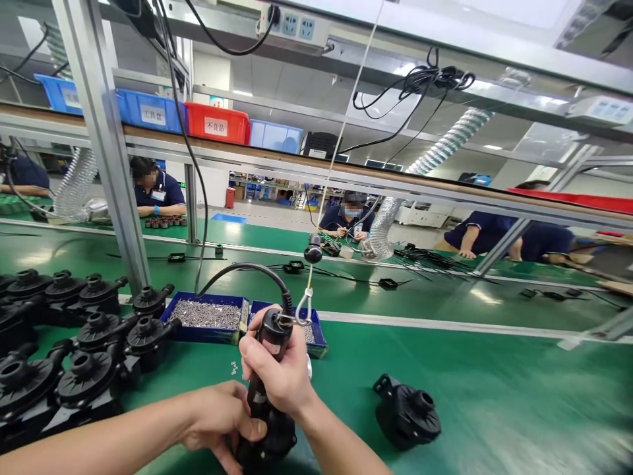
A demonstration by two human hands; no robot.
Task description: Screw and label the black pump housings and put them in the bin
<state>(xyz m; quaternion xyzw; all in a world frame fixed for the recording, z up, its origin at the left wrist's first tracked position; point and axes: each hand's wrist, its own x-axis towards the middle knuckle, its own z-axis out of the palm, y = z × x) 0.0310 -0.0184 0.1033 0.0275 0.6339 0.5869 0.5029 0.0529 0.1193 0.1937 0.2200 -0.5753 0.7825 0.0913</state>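
Observation:
My right hand (284, 369) is wrapped round a black electric screwdriver (271, 330), which stands nearly upright and hangs by a metal hook from a cord. Below it sits a black pump-like housing (279, 432), partly hidden by my hands and the tool. My left hand (225, 422) grips this housing near the lower end of the screwdriver, with the thumb over its top; the tool's tip is hidden. A second black housing (408, 412) stands alone to the right on the green mat.
Many similar black housings (86, 376) crowd the left side. Behind my hands stand a blue tray of screws (208, 336) and another blue tray (319, 346) with small metal parts. A metal upright (106, 145) rises at left. Co-workers sit beyond the shelf.

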